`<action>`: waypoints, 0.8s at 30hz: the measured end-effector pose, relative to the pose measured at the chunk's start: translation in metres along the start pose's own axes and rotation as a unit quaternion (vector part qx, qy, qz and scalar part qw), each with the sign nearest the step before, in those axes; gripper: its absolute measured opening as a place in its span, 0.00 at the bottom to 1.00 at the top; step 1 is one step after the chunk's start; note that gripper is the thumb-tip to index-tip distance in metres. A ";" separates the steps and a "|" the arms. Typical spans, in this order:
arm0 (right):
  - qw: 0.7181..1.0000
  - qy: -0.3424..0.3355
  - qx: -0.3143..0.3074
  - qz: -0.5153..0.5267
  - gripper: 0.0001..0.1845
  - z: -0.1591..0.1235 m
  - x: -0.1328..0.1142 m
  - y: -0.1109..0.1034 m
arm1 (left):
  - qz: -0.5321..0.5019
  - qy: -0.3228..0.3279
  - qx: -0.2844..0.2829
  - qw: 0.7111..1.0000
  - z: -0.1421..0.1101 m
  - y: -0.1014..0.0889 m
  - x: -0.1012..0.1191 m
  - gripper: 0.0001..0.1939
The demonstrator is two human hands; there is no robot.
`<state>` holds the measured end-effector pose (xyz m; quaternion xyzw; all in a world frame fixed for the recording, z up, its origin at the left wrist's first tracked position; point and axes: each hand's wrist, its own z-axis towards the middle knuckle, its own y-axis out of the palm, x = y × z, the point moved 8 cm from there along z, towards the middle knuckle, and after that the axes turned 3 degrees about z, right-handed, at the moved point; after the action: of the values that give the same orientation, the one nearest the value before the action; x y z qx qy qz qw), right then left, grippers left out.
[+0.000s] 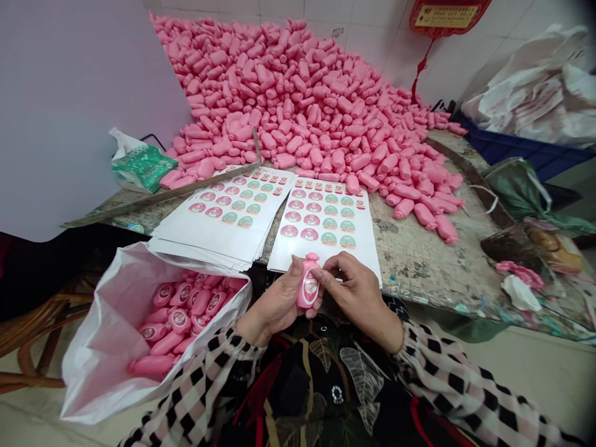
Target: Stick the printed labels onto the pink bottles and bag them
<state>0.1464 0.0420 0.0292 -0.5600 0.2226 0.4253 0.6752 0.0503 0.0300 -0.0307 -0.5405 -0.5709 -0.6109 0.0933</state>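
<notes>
A small pink plastic bottle (307, 301) stands nearly upright in my left hand (278, 305), whose thumb and fingers wrap round its side. On its front is an oval sticker (310, 287) with a white rim and a pink and red picture. My right hand (357, 292) has its fingers curled, and its thumb touches the sticker's upper right side. Just beyond my hands lies the right-hand sticker sheet (321, 248), printed with rows of pink and green labels. To its left is a stack of similar sheets (209, 236).
A large heap of unlabelled pink bottles (288, 93) covers the back of the worn table (419, 267). At left a white sack (102, 335) holds labelled bottles. A wooden strip (186, 186) crosses the left sheets; a green packet (144, 167) lies behind. A blue crate (512, 146) is at right.
</notes>
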 end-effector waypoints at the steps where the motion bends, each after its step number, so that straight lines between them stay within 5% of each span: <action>1: 1.000 0.004 -0.004 0.006 0.11 0.000 0.002 0.001 | -0.003 -0.007 -0.010 1.000 -0.001 0.001 0.000 0.26; 7: 0.997 0.022 -0.011 0.068 0.12 -0.002 0.011 0.003 | 0.045 -0.057 -0.012 0.997 -0.007 0.002 -0.003 0.33; 16: 0.997 -0.019 0.039 0.059 0.10 -0.007 0.001 -0.008 | 0.074 -0.052 0.027 0.996 -0.005 0.001 -0.001 0.26; 24: 0.993 0.049 0.059 0.094 0.12 -0.013 0.021 -0.006 | 0.085 -0.055 0.021 0.995 -0.003 0.010 -0.004 0.23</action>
<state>0.1651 0.0367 0.0132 -0.5158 0.3317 0.4449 0.6527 0.0578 0.0220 -0.0268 -0.6179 -0.5393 -0.5583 0.1248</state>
